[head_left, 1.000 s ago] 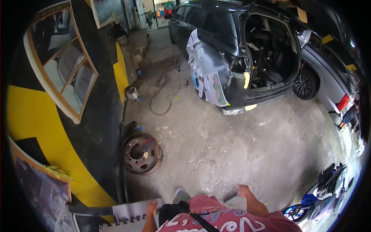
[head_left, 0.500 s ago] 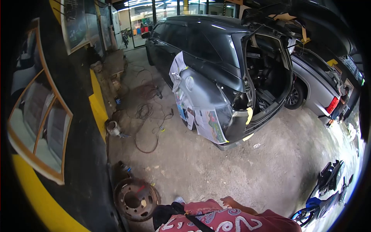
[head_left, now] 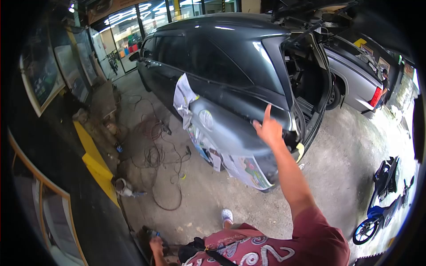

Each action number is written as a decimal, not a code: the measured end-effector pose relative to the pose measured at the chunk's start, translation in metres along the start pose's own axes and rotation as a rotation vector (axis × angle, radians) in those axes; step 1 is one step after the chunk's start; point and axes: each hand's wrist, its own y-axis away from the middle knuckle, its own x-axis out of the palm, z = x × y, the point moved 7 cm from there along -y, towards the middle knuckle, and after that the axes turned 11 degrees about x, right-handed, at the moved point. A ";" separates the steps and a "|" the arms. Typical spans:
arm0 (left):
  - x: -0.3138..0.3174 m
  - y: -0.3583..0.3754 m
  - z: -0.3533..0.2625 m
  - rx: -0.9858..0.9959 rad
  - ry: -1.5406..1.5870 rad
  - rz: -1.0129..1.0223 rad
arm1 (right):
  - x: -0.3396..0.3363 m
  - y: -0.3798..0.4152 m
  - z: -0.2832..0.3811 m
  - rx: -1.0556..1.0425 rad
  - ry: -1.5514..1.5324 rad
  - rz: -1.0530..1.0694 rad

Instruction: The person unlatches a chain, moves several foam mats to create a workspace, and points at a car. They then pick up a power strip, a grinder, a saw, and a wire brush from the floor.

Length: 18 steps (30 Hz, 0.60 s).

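Note:
My right hand [head_left: 270, 131] reaches out over the rear side of a dark grey car [head_left: 230, 57], index finger extended and thumb apart, with nothing in it. It overlaps the rear quarter panel [head_left: 222, 122] just below the back side window. Printed paper sheets [head_left: 248, 170] are taped along the panel's lower edge, and another sheet [head_left: 184, 93] hangs at its front end. Low at the left, my left hand [head_left: 156, 245] is beside a small tool with a blue part [head_left: 151, 232]; its fingers are blurred and I cannot tell whether they grip it.
Cables [head_left: 155, 155] lie coiled on the concrete floor [head_left: 199, 204] left of the car. A dirty metal container [head_left: 123, 187] stands by the dark wall with yellow blocks [head_left: 95, 170]. A silver vehicle [head_left: 355, 77] is behind the car, a blue-black motorcycle [head_left: 377, 208] at right.
My right hand has risen from near my body to the car's rear side. My left hand has come into view at lower left. The view has shifted, and the car appears closer.

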 end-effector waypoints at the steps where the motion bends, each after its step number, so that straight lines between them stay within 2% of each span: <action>1: 0.013 -0.007 0.018 0.134 0.098 0.175 | -0.025 -0.039 0.021 0.051 -0.021 -0.092; 2: 0.028 0.006 0.028 0.039 -0.048 0.248 | -0.034 -0.078 0.033 0.113 -0.053 -0.110; 3: 0.049 0.016 0.037 -0.152 -0.252 0.263 | -0.038 -0.114 0.042 0.172 -0.083 -0.132; 5: 0.087 0.018 0.041 -0.323 -0.394 0.340 | -0.035 -0.176 0.054 0.251 -0.104 -0.127; 11: 0.158 -0.070 0.019 -0.415 -0.443 0.443 | -0.013 -0.218 0.095 0.477 -0.145 -0.101; 13: 0.165 -0.105 0.015 -0.407 -0.440 0.466 | -0.006 -0.218 0.118 0.453 -0.150 -0.030; 15: 0.165 -0.140 0.011 -0.392 -0.438 0.501 | 0.029 -0.217 0.154 0.322 -0.037 0.114; 17: 0.158 -0.176 0.006 -0.374 -0.428 0.518 | 0.043 -0.195 0.197 0.067 -0.091 0.101; 18: 0.150 -0.192 0.005 -0.370 -0.423 0.519 | 0.048 -0.173 0.216 -0.002 -0.157 0.009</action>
